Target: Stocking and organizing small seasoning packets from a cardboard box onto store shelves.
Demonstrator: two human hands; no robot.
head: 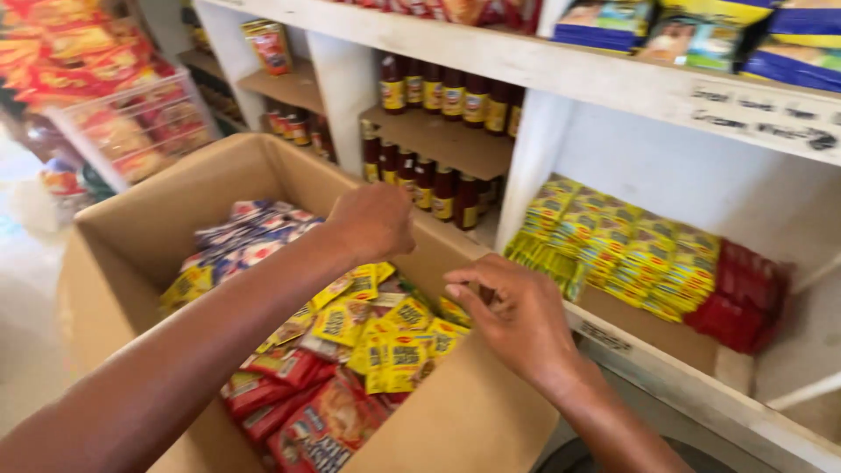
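A large open cardboard box [158,219] holds several small sachets: yellow ones [394,346] in the middle, red ones [298,412] near me, blue-and-white ones [250,232] at the far side. My left hand [372,219] hovers over the box's far right wall, fingers curled, nothing visible in it. My right hand [517,311] rests at the box's right rim, its fingers bent toward the yellow sachets; whether it pinches one I cannot tell.
White wooden shelving [613,83] stands right behind the box. Its low shelf holds stacked yellow sachets [622,254] and red packs [745,298]. Dark sauce bottles [438,180] fill the middle compartments. A wire rack of snack packets [131,123] stands at left.
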